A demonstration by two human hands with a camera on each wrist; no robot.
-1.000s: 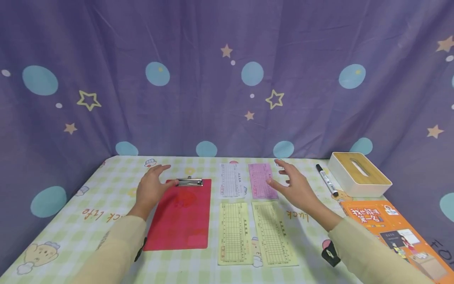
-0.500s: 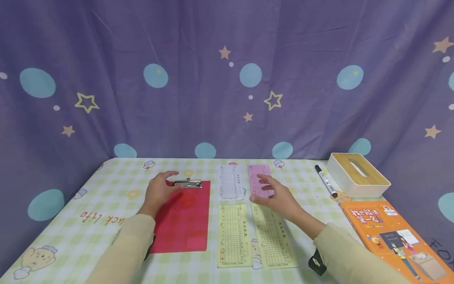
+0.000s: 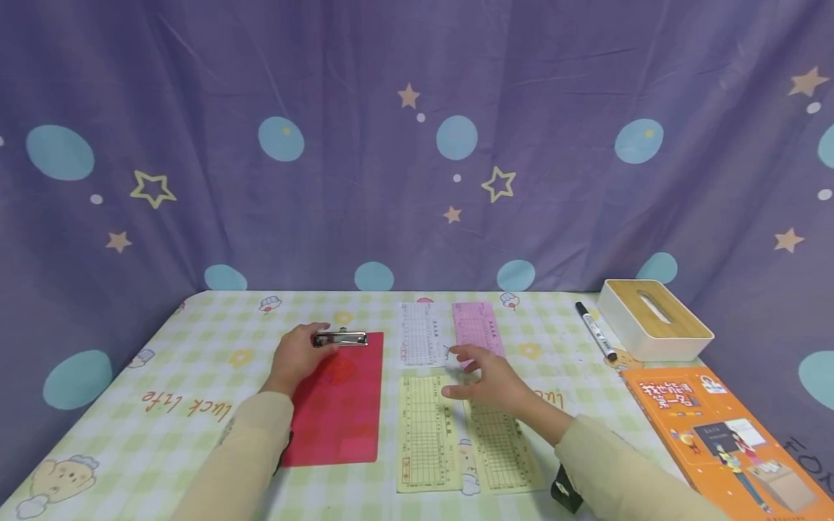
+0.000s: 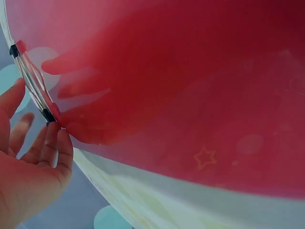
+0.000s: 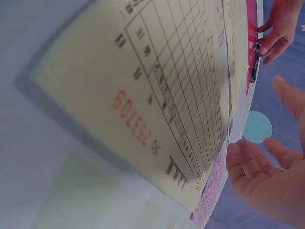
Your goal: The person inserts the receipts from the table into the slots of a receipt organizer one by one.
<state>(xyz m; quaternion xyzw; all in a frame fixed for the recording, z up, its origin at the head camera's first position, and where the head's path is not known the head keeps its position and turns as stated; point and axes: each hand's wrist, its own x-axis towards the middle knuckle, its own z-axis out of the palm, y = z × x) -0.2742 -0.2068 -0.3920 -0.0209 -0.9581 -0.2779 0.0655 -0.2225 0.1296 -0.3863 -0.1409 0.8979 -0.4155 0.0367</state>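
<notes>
A red clipboard (image 3: 342,405) lies on the checked tablecloth, its metal clip (image 3: 341,339) at the far end. My left hand (image 3: 296,359) is at the clip's left end, fingers loosely bent on the far side and thumb on the near side. In the left wrist view, fingertips (image 4: 53,128) are at the clip's black end; firm contact is unclear. My right hand (image 3: 491,383) hovers with fingers spread over the left yellow slip (image 3: 426,441) and the right yellow slip (image 3: 511,452), partly covering the right one, and holds nothing. Beyond lie a white slip (image 3: 420,334) and a pink slip (image 3: 478,329).
On the right are a black-and-white marker (image 3: 596,333), a white tissue box with a wooden lid (image 3: 654,318) and an orange book (image 3: 723,434). A purple curtain (image 3: 365,166) hangs directly behind the table's far edge.
My left hand has moved right and slightly nearer, onto the clip's left end. My right hand has moved left and nearer, from beside the pink slip to above the yellow slips.
</notes>
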